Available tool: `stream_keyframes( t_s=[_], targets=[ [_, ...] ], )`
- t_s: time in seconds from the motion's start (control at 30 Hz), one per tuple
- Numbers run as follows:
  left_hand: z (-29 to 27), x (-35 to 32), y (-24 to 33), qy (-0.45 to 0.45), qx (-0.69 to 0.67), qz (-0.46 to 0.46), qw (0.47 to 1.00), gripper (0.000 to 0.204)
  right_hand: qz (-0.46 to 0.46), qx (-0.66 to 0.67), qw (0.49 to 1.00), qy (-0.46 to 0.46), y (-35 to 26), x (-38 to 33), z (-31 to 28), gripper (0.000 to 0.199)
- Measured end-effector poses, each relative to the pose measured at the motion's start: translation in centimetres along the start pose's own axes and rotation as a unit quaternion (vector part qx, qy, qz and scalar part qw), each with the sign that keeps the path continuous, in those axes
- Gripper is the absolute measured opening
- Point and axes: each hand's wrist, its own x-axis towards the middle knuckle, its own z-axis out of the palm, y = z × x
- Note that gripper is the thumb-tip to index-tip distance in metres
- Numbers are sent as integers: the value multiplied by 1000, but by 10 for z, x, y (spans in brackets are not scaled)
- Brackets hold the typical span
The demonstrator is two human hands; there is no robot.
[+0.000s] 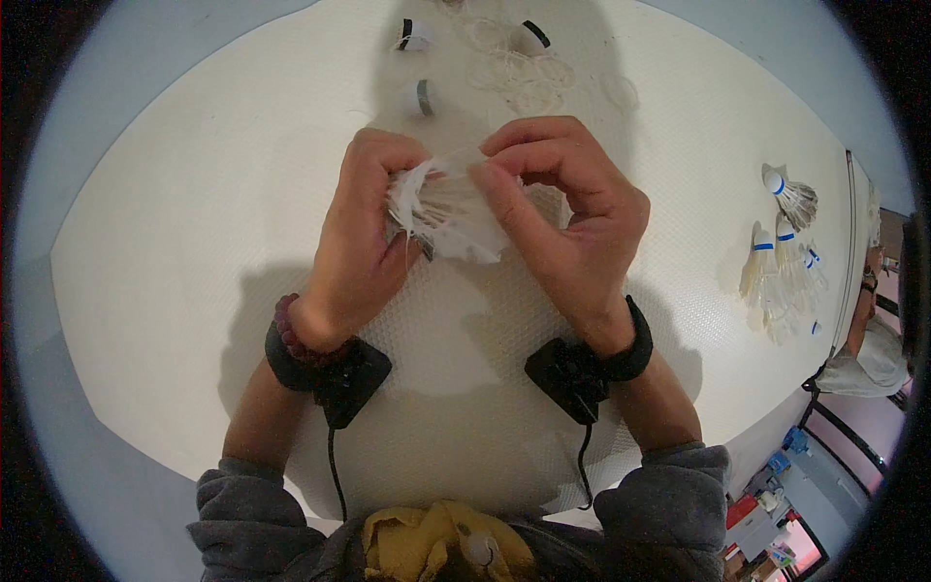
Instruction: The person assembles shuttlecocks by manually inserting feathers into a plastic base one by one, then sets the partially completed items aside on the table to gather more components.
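Observation:
A white feather shuttlecock (451,209) is held over the middle of the table. My left hand (364,213) is closed round its left end, where frayed white strands show; most of that end is hidden by the fingers. On the right, my right hand (572,199) pinches at the feathers' upper edge with thumb and forefinger. Beyond my hands lie loose white shuttlecock corks, one with a grey band (423,98), one with a black band (412,35) and another black-banded one (532,38).
Tangled pale thread (529,82) lies near the corks. Several blue-banded shuttlecocks (764,262) are grouped at the right of the white table (175,242), with another (790,194) above them. Both wrists wear black boxes with cables (332,466). Another person's arm (863,301) shows at far right.

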Motion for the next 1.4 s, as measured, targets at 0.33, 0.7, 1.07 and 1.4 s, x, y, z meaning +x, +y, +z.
stream_keyframes(
  t_s=[0.33, 0.7, 1.07, 1.4],
  targets=[
    [-2, 1, 3, -8, -42, -23, 999, 32, -34, -44, 998, -21, -8, -2, 1, 6],
    [-1, -1, 3, -19, -84, -41, 995, 35, -60, -159, 985, -38, -19, -2, 3, 8],
    [-1, 0, 2, -14, -31, -8, 999, 29, -65, -122, 990, -8, -10, -4, 10, 13],
    [-4, 1, 7, -21, -52, -25, 998, 36, -43, -93, 995, -8, -5, -6, 12, 11]
  ],
)
